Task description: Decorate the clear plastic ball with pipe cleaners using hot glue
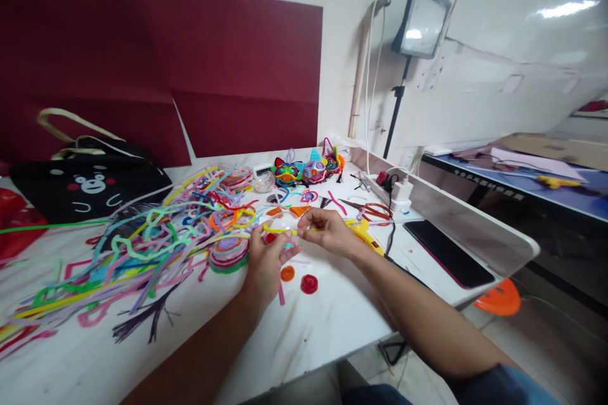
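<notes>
A yellow pipe cleaner (274,229) stretches between my two hands over the white table (327,323). My left hand (268,256) pinches its left part, with a small red piece close to the fingers. On the right, my right hand (327,231) has thumb and fingers closed on the other part. Below the hands lie an orange coil (287,273) and a red coil (309,284). Left of my left hand sits a round coiled piece (229,253) in purple, pink and green. Just right of my right hand is a yellow glue gun (365,237), partly hidden.
Tangled pipe cleaners (156,234) cover the left side, before a black bag (90,183). Colourful round ornaments (315,171) stand at the back. Orange-handled scissors (375,210), a black phone (449,253) and a white plug adapter (401,193) lie to the right, beside a low barrier (451,221).
</notes>
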Tool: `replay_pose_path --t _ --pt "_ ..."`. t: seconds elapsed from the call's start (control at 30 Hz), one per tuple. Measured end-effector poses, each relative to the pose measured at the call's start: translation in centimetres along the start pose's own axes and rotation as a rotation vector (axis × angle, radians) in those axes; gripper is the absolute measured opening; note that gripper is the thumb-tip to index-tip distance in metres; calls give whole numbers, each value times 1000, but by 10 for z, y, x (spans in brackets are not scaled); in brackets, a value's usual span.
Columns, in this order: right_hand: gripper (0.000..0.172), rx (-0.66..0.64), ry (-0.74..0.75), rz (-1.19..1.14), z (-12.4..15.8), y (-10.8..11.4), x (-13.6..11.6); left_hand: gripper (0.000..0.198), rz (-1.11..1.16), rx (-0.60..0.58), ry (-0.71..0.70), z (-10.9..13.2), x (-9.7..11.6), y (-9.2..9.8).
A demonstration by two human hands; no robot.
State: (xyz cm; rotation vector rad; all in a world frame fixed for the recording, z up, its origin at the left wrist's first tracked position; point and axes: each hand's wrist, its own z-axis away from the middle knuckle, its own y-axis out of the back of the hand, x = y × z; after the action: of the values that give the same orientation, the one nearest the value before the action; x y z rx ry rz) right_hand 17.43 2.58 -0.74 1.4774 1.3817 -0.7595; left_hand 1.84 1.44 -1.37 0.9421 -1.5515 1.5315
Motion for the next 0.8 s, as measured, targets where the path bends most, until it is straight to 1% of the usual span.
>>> replay_pose_path --t 0.1,0.23,0.4,0.63,0.8 --pt "25 2 -9 -75 -1 0 -1 48 23 -3 13 0 1 0" --pt "36 5 -45 -146 -1 0 -2 44 43 -4 52 0 2 0" --pt "41 13 -60 -161 -1 -1 -1 36 47 -9 68 -2 3 1" --pt "30 22 40 10 2 2 -2 34 66 -22 87 -4 8 0" --pt "20 30 83 24 5 2 -10 31 69 -9 115 -3 12 0"
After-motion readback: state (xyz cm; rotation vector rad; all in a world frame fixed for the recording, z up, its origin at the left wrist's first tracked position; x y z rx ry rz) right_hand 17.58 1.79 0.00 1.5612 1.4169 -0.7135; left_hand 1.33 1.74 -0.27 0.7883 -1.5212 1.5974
